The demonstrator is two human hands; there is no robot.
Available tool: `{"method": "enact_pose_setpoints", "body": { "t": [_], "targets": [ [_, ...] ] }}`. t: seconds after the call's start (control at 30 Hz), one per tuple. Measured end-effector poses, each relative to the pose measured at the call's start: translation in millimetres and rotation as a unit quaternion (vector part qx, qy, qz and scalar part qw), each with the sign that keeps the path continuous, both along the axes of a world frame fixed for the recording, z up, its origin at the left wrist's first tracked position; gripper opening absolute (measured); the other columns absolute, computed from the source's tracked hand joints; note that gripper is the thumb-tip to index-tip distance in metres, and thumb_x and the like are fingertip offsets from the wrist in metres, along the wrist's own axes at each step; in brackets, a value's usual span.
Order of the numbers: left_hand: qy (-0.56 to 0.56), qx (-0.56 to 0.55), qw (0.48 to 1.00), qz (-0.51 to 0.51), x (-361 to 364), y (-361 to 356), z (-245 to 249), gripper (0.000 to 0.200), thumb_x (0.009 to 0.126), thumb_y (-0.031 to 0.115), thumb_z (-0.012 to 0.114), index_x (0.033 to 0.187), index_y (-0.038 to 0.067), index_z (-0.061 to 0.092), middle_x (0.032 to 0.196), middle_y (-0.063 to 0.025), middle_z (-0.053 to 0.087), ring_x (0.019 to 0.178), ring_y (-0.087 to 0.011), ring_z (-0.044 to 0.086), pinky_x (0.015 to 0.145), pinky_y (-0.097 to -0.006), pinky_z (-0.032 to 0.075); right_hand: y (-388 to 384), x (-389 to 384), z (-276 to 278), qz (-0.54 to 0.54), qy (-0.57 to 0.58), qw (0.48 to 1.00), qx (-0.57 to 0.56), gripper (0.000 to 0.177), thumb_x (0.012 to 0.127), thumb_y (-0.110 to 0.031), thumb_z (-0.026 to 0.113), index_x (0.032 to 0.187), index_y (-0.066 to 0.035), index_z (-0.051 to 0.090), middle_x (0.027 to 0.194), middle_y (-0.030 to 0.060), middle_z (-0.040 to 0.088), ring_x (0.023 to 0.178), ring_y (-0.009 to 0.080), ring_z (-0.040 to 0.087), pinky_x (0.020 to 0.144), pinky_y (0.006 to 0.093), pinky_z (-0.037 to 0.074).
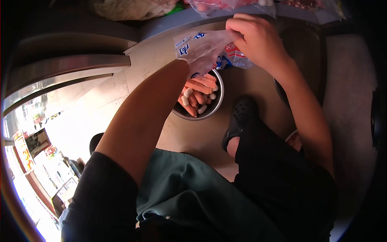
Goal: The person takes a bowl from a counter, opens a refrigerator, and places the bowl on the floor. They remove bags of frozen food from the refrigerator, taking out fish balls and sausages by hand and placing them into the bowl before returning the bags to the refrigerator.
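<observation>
My right hand (256, 38) pinches the upper edge of a clear plastic bag (207, 46) with blue and red print. My left forearm (149, 109) reaches into the bag's opening, and my left hand is hidden in or behind the plastic, so its fingers cannot be made out. Just below the bag, a round metal bowl (221, 94) stands on the floor. Inside it lie several orange-pink sausage-like sticks (197, 86) and several small whitish pieces (202, 109). The bag's lower part hangs over the bowl's back rim.
Filled plastic bags (133, 8) lie in an open grey drawer or compartment (173, 26) at the top. A dark round vessel (300, 60) is at the right. My foot in a black clog (242, 117) stands beside the bowl. Shelves with goods (52, 161) show at the left.
</observation>
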State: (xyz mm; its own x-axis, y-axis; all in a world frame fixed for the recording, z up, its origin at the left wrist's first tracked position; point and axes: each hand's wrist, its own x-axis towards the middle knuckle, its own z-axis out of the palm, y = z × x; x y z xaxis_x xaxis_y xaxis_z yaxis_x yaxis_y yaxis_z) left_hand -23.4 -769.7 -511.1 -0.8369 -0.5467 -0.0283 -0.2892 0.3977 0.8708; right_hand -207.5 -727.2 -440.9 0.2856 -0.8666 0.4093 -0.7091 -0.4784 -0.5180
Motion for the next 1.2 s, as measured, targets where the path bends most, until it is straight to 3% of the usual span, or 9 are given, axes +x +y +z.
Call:
{"method": "enact_pose_setpoints", "body": {
  "t": [0.07,0.5,0.57,0.9,1.03,1.07,1.1,1.13,1.2],
  "targets": [
    [-0.008,0.038,0.999,0.006,3,-1,-4,0.037,0.069,0.019,0.072,0.1,0.002,0.059,0.09,-0.0162,0.064,0.08,-0.0322,0.061,0.073,-0.039,0.05,0,-2,-3,0.025,0.001,0.999,-0.021,0.01,0.074,0.001,0.061,0.082,0.0,0.055,0.077,0.0129,0.054,0.066,0.0333,0.054,0.058,0.0383,0.043],
    [-0.065,0.28,0.956,0.056,-6,-11,-32,0.034,0.071,0.015,0.071,0.1,0.002,0.059,0.095,-0.0164,0.064,0.087,-0.0321,0.061,0.076,-0.039,0.049,4,-7,14,-0.005,-0.018,0.999,0.027,0.01,0.076,0.002,0.06,0.085,0.0,0.056,0.076,0.0138,0.053,0.063,0.0312,0.053,0.057,0.0353,0.044],
    [-0.075,0.315,0.944,0.063,-1,-21,-37,0.033,0.071,0.015,0.071,0.1,0.002,0.06,0.096,-0.0165,0.064,0.088,-0.0321,0.061,0.076,-0.039,0.049,3,-9,20,0.009,-0.001,1.0,-0.013,0.004,0.074,0.0,0.057,0.077,0.001,0.054,0.074,0.0198,0.057,0.075,0.039,0.059,0.064,0.0449,0.046],
    [-0.124,0.479,0.863,0.103,4,-54,-58,0.031,0.072,0.012,0.07,0.1,0.001,0.06,0.099,-0.0167,0.065,0.094,-0.032,0.061,0.078,-0.039,0.049,6,-13,34,-0.016,-0.002,0.999,-0.028,0.007,0.072,0.0,0.057,0.07,0.002,0.051,0.07,0.019,0.054,0.069,0.0399,0.057,0.061,0.0444,0.044],
    [-0.148,0.535,0.823,0.119,59,-87,-50,0.03,0.073,0.011,0.07,0.1,0.001,0.06,0.101,-0.0167,0.065,0.096,-0.0319,0.061,0.079,-0.039,0.048,6,-19,38,-0.045,-0.004,0.998,-0.036,0.007,0.073,0.0,0.057,0.07,0.002,0.051,0.07,0.0193,0.053,0.068,0.0398,0.056,0.06,0.0437,0.044],
    [-0.151,0.534,0.823,0.122,58,-23,11,0.03,0.073,0.011,0.07,0.1,0.001,0.06,0.101,-0.0167,0.065,0.096,-0.0319,0.061,0.079,-0.039,0.048,7,-20,40,-0.053,-0.002,0.998,-0.04,0.007,0.073,0.001,0.057,0.07,0.002,0.051,0.07,0.0194,0.053,0.067,0.0399,0.056,0.059,0.0436,0.044],
    [-0.251,0.192,0.943,0.104,50,-6,59,0.032,0.073,0.011,0.07,0.101,0.001,0.062,0.097,-0.0145,0.066,0.093,-0.0297,0.063,0.08,-0.0366,0.049,7,-20,42,-0.052,-0.006,0.998,-0.042,0.007,0.073,0.001,0.057,0.07,0.002,0.051,0.07,0.0194,0.053,0.067,0.0399,0.056,0.059,0.0436,0.044],
    [-0.316,-0.177,0.929,0.07,37,9,106,0.033,0.073,0.012,0.071,0.103,0.0,0.063,0.093,-0.0123,0.067,0.091,-0.0276,0.064,0.081,-0.0343,0.05,5,-21,44,-0.05,-0.01,0.998,-0.044,0.007,0.074,0.001,0.057,0.07,0.002,0.05,0.07,0.0195,0.053,0.067,0.0402,0.056,0.059,0.0436,0.044],
    [-0.14,-0.122,0.966,0.182,59,29,125,0.046,0.067,0.011,0.074,0.11,0.001,0.06,0.095,-0.0158,0.067,0.085,-0.0273,0.066,0.077,-0.0331,0.05,1,-26,34,-0.069,-0.005,0.997,-0.044,0.008,0.076,-0.001,0.058,0.071,0.002,0.052,0.069,0.0197,0.053,0.065,0.0397,0.056,0.058,0.0424,0.044]
  ]
}}
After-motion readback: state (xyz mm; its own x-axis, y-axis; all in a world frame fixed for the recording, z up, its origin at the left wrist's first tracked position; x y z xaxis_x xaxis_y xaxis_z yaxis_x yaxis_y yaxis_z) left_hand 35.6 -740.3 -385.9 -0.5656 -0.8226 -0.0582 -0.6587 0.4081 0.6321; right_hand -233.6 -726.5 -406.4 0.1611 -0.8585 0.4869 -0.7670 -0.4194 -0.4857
